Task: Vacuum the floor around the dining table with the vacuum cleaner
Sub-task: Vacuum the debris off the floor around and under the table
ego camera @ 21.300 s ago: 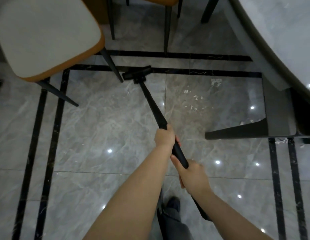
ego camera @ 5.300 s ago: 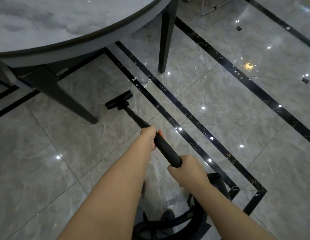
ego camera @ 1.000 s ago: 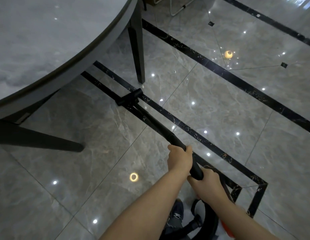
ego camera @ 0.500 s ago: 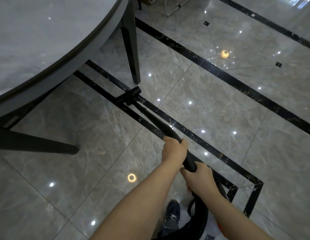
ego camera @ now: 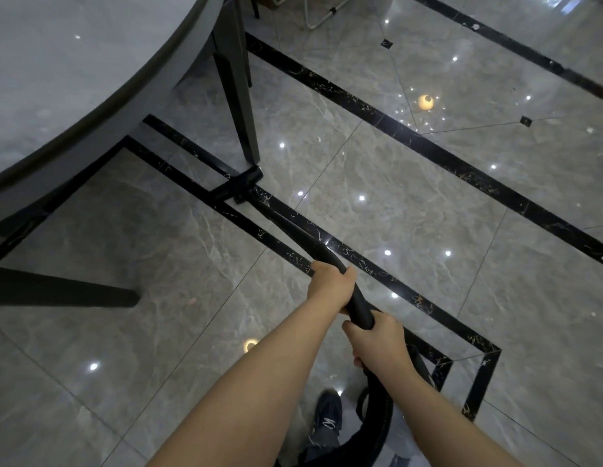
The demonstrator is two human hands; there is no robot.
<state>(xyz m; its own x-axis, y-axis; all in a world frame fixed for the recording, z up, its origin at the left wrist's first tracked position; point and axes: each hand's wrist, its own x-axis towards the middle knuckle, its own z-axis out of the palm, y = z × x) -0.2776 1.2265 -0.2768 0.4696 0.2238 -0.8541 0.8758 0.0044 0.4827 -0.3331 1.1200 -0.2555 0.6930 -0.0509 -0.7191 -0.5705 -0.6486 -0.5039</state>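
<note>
dim, wide-angle view; ceiling lights glare off the glossy floor.

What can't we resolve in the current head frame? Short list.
- Vacuum body: cut off by the bottom edge; only the hose shows, partly behind the right hand.
- Floor head: its contact with the floor and the table leg is unclear, dark on dark tile.
- Wand grip: covered by the left hand.
- Floor under the table: hidden by the tabletop.
</note>
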